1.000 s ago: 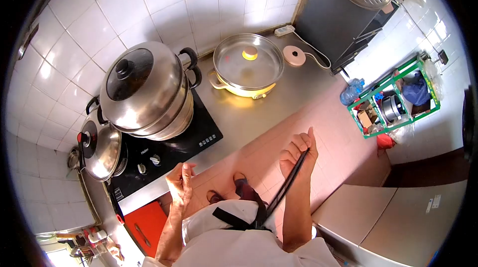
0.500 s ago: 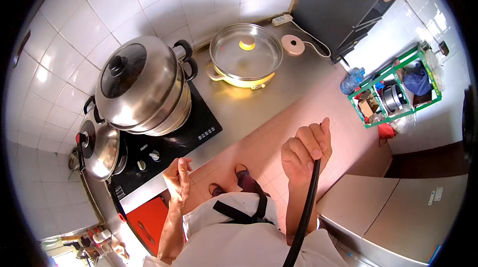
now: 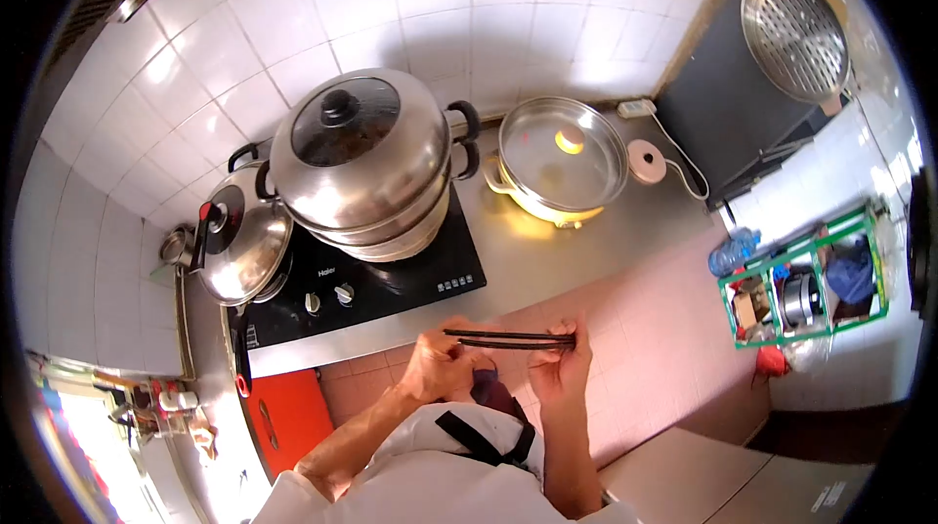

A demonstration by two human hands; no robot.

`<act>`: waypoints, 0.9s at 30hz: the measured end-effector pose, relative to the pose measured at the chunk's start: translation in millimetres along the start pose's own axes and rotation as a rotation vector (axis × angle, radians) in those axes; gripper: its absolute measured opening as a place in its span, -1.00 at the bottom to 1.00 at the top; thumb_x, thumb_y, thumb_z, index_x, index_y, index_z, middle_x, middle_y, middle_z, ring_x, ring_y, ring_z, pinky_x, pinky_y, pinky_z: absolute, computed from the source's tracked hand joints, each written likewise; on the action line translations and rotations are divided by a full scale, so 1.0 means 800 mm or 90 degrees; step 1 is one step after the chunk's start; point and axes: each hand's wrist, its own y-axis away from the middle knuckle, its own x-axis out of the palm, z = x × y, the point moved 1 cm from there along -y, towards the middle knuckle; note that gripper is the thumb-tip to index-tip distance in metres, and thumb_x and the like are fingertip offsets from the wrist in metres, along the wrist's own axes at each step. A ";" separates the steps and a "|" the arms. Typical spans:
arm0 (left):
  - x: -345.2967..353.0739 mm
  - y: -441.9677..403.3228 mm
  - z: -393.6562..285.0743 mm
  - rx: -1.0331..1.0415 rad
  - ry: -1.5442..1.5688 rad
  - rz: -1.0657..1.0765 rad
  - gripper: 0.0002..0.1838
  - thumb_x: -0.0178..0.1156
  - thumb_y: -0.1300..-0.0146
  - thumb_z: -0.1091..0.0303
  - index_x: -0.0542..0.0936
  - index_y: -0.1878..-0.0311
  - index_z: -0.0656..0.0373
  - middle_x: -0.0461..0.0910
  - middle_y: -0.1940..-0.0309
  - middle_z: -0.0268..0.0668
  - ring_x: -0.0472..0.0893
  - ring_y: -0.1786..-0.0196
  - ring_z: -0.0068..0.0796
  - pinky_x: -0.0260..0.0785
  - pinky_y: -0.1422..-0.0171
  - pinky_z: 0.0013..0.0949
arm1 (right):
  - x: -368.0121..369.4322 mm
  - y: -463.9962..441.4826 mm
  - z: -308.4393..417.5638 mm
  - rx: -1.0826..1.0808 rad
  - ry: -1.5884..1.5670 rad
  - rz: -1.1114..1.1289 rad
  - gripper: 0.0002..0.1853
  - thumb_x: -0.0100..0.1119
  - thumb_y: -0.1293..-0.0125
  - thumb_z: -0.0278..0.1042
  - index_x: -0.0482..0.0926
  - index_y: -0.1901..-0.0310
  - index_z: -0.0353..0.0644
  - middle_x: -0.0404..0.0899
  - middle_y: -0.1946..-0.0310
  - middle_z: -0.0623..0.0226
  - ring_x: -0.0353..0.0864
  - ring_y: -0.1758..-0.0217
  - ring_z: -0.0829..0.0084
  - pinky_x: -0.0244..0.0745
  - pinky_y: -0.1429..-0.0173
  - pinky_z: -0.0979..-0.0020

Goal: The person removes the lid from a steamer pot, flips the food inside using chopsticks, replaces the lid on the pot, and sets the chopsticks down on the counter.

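A pair of dark chopsticks (image 3: 513,337) lies nearly level in front of my body. My right hand (image 3: 562,368) is closed on their right end, with thumb and fingers pinching them. My left hand (image 3: 433,365) is closed beside their left end, its fingers curled. The chopstick ends overlap this hand in view; whether it touches them I cannot tell, and its palm is hidden. Beyond my hands a large steel steamer pot (image 3: 366,163), with a glass-windowed lid, stands on the black cooktop (image 3: 391,288).
A lidded steel wok (image 3: 249,246) sits left of the steamer, its handle jutting over the counter front. To the right are a yellow electric pan (image 3: 562,158) with a glass lid, a pink round lid (image 3: 646,162) and a white cord. A green-framed rack (image 3: 821,275) stands farther right.
The chopsticks have swung from pointing toward me to lying crosswise. My right hand has moved down and left, my left hand rightward, so they are closer together. The view has shifted left.
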 end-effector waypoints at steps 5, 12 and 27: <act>0.030 -0.004 -0.030 -0.069 -0.006 0.133 -0.61 0.38 -0.28 0.38 0.64 -0.17 0.24 0.71 0.20 -0.29 0.52 0.35 -0.65 0.39 0.32 -0.49 | -0.013 0.002 -0.031 0.045 0.072 0.063 -0.62 0.07 -0.52 0.00 0.54 0.42 -0.03 0.63 0.37 0.41 0.64 0.34 0.49 0.65 0.27 0.43; 0.043 0.006 -0.033 -0.019 0.125 -0.021 -0.76 0.26 -0.40 0.38 0.67 -0.03 0.31 0.68 0.27 -0.26 0.60 0.30 -0.60 0.46 0.28 -0.47 | -0.030 0.003 -0.041 0.076 0.134 0.154 -0.62 0.04 -0.50 0.07 0.59 0.31 -0.04 0.68 0.11 0.26 0.67 0.06 0.34 0.60 -0.14 0.28; -0.059 0.036 -0.074 -0.025 0.080 -0.296 -0.69 0.14 -0.51 0.21 0.70 0.08 0.29 0.45 0.53 -0.36 0.40 0.46 -0.60 0.29 0.36 -0.43 | -0.035 -0.033 -0.066 0.183 0.463 0.222 -0.62 0.23 -0.43 -0.05 0.63 0.01 -0.24 0.72 0.18 0.18 0.73 0.39 0.40 0.61 0.46 0.49</act>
